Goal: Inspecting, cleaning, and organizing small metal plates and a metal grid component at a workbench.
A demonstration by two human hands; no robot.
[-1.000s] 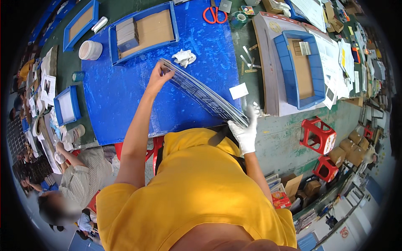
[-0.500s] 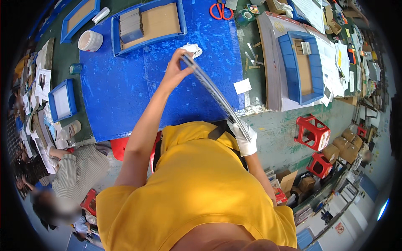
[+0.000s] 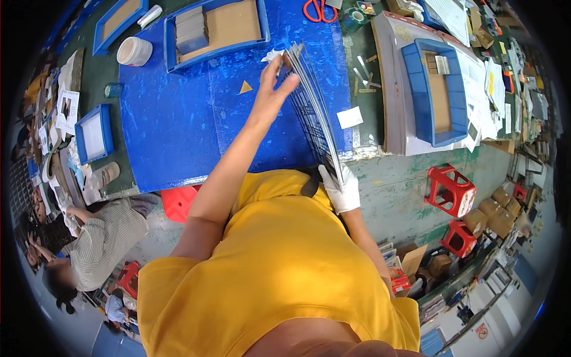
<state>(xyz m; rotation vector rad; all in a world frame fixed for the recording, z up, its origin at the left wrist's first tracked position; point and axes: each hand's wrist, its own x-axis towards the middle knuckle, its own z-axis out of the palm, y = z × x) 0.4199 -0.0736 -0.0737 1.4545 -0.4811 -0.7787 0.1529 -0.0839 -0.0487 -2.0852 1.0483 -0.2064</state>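
Observation:
A stack of thin, stiff sheets [image 3: 314, 113] with a dark grid pattern is held on edge, tilted over the front of the blue table, its leaves fanned apart at the far end. My right hand [image 3: 344, 189], in a white glove, grips the near end. At the far end my bare left hand [image 3: 272, 95] is open, thumb and fingers spread beside the sheets' edge; whether it touches them I cannot tell. A crumpled white cloth [image 3: 272, 55] shows just beyond its fingertips. On the blue tabletop [image 3: 178, 119] lies a small tan triangle [image 3: 245, 87], left of that hand.
Beyond my left hand stands a blue tray [image 3: 238, 47] with grey pieces. Red scissors [image 3: 321, 11] lie at the back. Another blue tray [image 3: 423, 113] rests on stacked sheets at right, near a white card [image 3: 350, 118]. A red stool [image 3: 450, 191] stands on the floor.
My left hand has loosened from the far end, its fingers now spread. The sheets have swung more upright in view and fanned out. The tan triangle has come into sight.

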